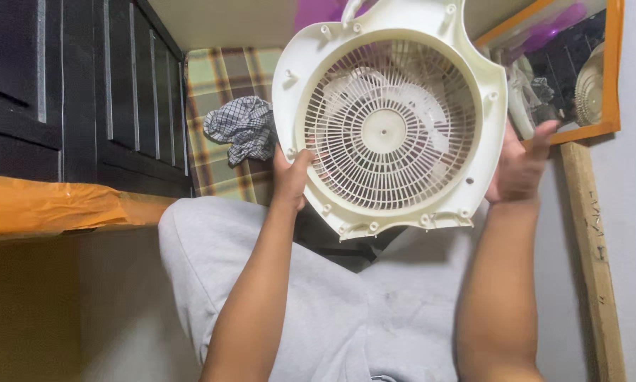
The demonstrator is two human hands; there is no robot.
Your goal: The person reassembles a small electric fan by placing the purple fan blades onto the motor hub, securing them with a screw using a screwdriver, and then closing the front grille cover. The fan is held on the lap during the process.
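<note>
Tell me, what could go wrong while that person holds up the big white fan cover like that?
The fan cover is held only at its edges by the left hand and the right hand, above the lap; a slip could drop it. Its thin grille ribs might snap if fingers press on them. The framed mirror leans close beside the right hand, so a swing of the cover could knock it.

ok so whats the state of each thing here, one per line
fan housing: held up, grille facing the camera
left hand: gripping the housing's left rim
right hand: pressed on the housing's right edge
checkered cloth: crumpled on the plaid surface
mirror: leaning, orange-framed
</note>
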